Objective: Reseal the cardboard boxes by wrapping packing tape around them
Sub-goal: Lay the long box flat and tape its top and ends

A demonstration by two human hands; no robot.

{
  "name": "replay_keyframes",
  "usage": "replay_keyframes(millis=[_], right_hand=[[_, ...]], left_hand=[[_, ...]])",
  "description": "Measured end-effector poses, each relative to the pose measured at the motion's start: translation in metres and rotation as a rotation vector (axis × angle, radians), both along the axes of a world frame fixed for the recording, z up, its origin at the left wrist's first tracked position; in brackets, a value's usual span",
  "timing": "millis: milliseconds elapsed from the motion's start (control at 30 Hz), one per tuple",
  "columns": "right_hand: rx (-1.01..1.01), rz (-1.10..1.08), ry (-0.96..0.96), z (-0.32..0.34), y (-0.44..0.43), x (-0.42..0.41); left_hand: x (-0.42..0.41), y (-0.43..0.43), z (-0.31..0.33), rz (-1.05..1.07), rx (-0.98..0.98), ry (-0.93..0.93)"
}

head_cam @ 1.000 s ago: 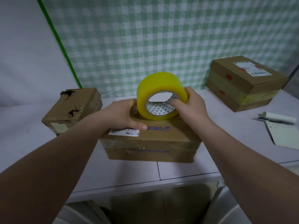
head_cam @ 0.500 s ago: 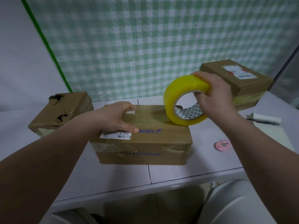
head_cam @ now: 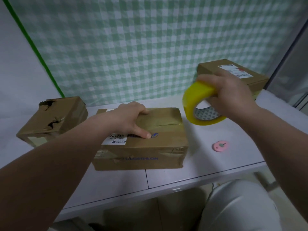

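Note:
A brown cardboard box (head_cam: pixel 160 144) with a white barcode label lies in the middle of the white table (head_cam: pixel 208 165). My left hand (head_cam: pixel 131 117) rests on its top, thumb pressing the lid and fingers curled over the far edge. My right hand (head_cam: pixel 228 95) grips a yellow roll of packing tape (head_cam: pixel 196 104), held in the air just right of the box's far right corner. A shiny strip of tape runs along the box's top seam toward the roll.
A torn cardboard box (head_cam: pixel 53 119) sits at the left. Another box (head_cam: pixel 233 72) with a shipping label stands at the back right, partly behind my right hand. A small pink disc (head_cam: pixel 220 146) lies on the table right of the middle box. My knee (head_cam: pixel 241 205) shows below the table edge.
My right hand carried the tape roll from the top of the box off past its right end, laying tape along the top. The left hand stayed on the box.

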State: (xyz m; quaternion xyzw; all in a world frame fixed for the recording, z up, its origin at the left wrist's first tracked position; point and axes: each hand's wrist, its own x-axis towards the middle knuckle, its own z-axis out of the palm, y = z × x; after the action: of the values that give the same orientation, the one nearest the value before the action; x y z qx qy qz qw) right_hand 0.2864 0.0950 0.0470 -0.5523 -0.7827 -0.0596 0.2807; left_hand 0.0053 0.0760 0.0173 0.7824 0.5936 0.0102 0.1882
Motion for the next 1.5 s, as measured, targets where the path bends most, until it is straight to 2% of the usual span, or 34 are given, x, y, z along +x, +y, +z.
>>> replay_keyframes(millis=[367, 767, 867, 1000, 1133, 1300, 1500], right_hand=[[-0.05, -0.006, -0.155, -0.038, -0.01, 0.009], [-0.159, -0.136, -0.15, -0.065, -0.018, -0.003], [-0.17, -0.23, -0.153, -0.067, -0.02, -0.013], [-0.149, -0.288, -0.145, -0.07, -0.021, -0.016], [-0.136, -0.302, -0.089, -0.077, -0.021, -0.017], [-0.133, -0.317, -0.043, -0.081, -0.021, -0.019], [-0.142, -0.327, -0.04, -0.082, -0.023, -0.02]], left_hand=[[-0.001, -0.002, 0.002, 0.011, -0.012, 0.004], [-0.005, -0.017, -0.005, 0.055, -0.005, -0.004], [-0.006, -0.029, -0.014, 0.145, 0.032, 0.077], [-0.02, -0.044, -0.024, 0.368, 0.175, 0.17], [-0.033, -0.056, -0.027, 0.512, 0.117, 0.218], [-0.009, -0.058, -0.027, 0.425, 0.09, 0.264], [0.043, -0.057, -0.025, 0.265, 0.062, 0.172]])
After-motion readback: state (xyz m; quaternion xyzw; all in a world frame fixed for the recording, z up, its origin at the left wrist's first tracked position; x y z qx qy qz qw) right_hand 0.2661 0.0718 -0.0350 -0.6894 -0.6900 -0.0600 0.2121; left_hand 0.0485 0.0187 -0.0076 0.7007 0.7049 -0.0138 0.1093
